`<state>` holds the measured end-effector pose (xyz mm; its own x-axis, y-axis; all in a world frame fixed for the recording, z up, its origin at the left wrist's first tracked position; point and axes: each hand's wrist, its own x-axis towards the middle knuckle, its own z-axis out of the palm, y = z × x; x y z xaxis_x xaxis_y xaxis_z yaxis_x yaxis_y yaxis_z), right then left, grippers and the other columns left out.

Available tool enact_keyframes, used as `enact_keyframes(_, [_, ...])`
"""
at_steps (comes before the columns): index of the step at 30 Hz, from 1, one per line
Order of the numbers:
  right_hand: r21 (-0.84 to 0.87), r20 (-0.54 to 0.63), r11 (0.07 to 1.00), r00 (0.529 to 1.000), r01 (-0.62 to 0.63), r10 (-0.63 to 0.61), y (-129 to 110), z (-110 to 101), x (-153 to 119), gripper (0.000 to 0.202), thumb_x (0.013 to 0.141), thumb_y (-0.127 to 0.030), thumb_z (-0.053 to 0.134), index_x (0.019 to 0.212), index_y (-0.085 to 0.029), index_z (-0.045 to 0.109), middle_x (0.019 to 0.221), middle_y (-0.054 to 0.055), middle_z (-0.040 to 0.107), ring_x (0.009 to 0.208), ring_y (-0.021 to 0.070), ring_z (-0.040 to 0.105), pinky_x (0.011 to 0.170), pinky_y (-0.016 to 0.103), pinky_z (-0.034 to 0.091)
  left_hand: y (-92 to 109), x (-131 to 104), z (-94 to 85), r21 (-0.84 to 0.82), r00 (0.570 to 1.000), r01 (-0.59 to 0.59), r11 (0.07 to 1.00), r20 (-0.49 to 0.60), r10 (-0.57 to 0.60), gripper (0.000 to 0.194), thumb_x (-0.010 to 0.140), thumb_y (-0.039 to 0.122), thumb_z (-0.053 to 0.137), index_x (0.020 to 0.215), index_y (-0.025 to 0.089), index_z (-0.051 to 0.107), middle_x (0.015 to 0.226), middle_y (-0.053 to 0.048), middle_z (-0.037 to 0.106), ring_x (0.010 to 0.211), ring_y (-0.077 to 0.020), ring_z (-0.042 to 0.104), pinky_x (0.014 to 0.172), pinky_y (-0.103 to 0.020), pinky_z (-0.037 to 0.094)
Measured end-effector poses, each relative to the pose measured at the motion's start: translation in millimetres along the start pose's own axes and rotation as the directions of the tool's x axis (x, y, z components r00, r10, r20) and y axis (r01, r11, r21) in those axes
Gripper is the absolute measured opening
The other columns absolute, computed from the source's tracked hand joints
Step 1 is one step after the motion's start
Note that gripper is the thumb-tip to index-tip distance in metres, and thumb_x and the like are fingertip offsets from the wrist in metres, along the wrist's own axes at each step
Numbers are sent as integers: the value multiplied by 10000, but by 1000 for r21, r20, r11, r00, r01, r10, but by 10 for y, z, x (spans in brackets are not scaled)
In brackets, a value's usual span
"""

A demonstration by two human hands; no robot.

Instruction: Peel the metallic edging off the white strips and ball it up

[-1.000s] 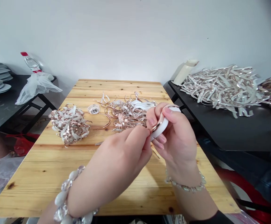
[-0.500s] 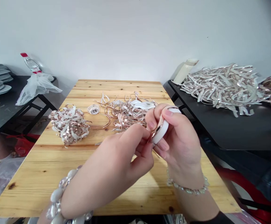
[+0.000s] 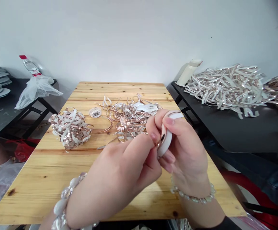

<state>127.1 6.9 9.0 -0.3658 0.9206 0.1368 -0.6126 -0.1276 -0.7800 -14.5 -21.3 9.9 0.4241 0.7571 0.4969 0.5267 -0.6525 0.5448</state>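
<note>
Together, hands point(image 3: 153, 151) pinching, curved strip point(image 3: 166, 142)

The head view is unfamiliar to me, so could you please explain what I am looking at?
There is no machine here: a person works with two bare hands, seen by one camera worn on the head, looking forward and down. The left hand and the right hand together hold a curved strip, white and shiny copper. On the wooden table lie a curly bunch, a small round roll and a loose pile of similar strips. A black table on the right bears a larger heap.
</note>
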Motion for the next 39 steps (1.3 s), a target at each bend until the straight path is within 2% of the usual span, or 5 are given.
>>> enact_keyframes(8, [-51, -1, 998, 999, -34, 34, -21, 0, 0, 279, 849, -301, 503, 614, -172, 579, 372, -53, 454, 243, 46, 351, 248, 121, 315, 8, 10, -74, -275, 971, 175, 945, 208, -119, 155, 800, 73, 524, 884, 203, 510, 833, 74, 694, 727, -63, 678, 641, -138, 523])
enact_keyframes(15, [-17, 54, 999, 997, -50, 51, -6, -8, -20, 258, 876, -261, 504, 651, -183, 603, 392, -56, 470, 268, 43, 385, 284, 110, 354, -24, 0, -48, -179, 966, 182, 967, 218, -142, 109, 802, 112, 519, 821, 219, 508, 709, 76, 661, 593, -77, 629, 530, -166, 483])
enact_keyframes(25, [-117, -38, 993, 999, -10, 6, 30, 18, -29, 247, 876, -279, 488, 656, -184, 548, 387, -83, 396, 252, 46, 335, 254, 125, 317, -10, -17, 12, 30, 995, 52, 998, 80, -54, 75, 846, 162, 509, 779, 196, 506, 638, 83, 618, 482, -52, 534, 485, -178, 404])
enact_keyframes(34, [-83, -47, 996, 999, -9, 5, 13, 27, -24, 242, 862, -266, 500, 637, -193, 551, 365, -81, 399, 232, 48, 342, 246, 125, 313, -2, 41, -140, -195, 967, 141, 971, 237, -92, 132, 834, 102, 473, 861, 195, 563, 713, 41, 642, 617, -89, 606, 544, -179, 463])
enact_keyframes(39, [-114, -47, 993, 999, -2, -3, 21, 10, -20, 249, 861, -272, 500, 630, -188, 542, 363, -75, 403, 231, 50, 333, 237, 125, 313, -29, 25, -74, -161, 969, 163, 973, 211, -127, 119, 794, 96, 501, 816, 205, 544, 705, 47, 645, 599, -91, 604, 537, -174, 468])
